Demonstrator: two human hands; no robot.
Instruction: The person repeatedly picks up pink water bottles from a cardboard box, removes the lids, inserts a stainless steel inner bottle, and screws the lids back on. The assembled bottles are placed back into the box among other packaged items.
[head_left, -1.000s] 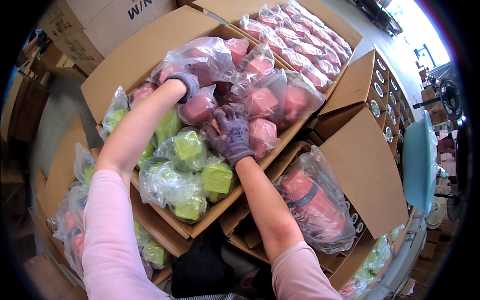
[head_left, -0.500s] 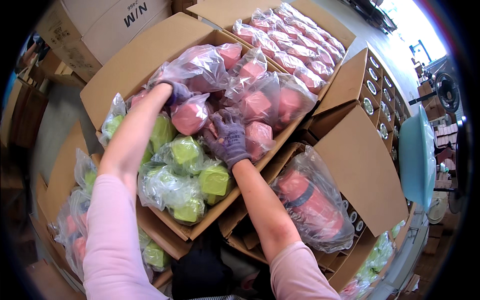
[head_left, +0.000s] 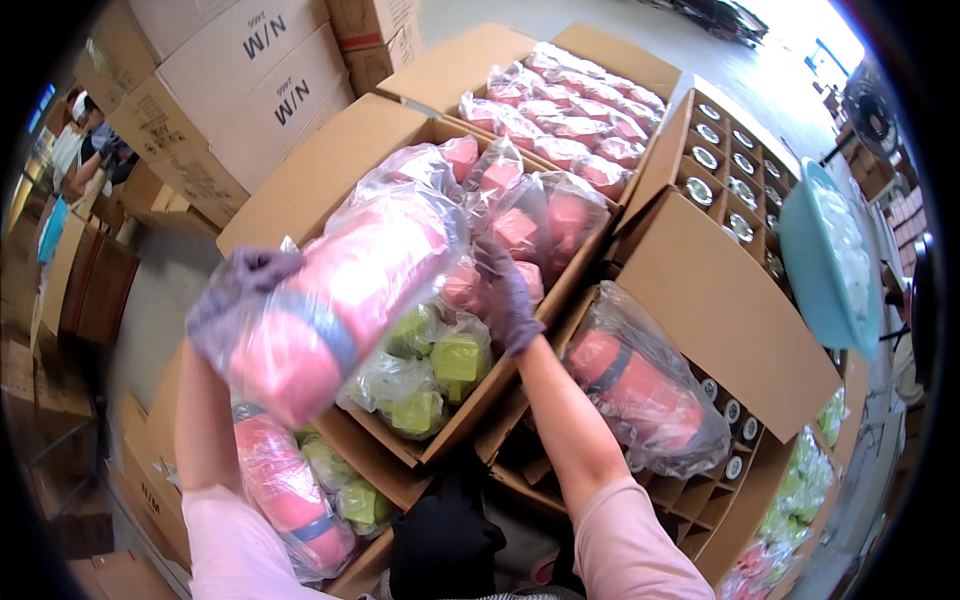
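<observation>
A long pink bottle with a grey band (head_left: 375,265), wrapped in a clear plastic bag, is tilted above the open carton (head_left: 465,420). My left hand (head_left: 235,300), in a purple-grey glove, is closed round its lower left side; the bottle looks slightly blurred. Over the carton's right half, my right hand (head_left: 508,300), gloved alike, has its fingers stretched out beside a bagged pink piece (head_left: 463,285); part of the fingertips is hard to make out. Bagged green pieces (head_left: 460,362) lie in the near part of the carton, with more bagged pink pieces (head_left: 515,232) farther back.
Behind stands a carton of bagged pink pieces (head_left: 570,125). At right, a bagged pink bottle (head_left: 640,390) lies on a divided carton (head_left: 700,510); beyond are another divided carton (head_left: 690,150) and a turquoise basin (head_left: 815,270). Stacked cartons (head_left: 250,80) rise at back left. Another banded bottle (head_left: 290,480) lies below my left arm.
My left hand has come up and left out of the carton with the bagged pink bottle. My right hand has lifted slightly and shifted right. The view has swung as well.
</observation>
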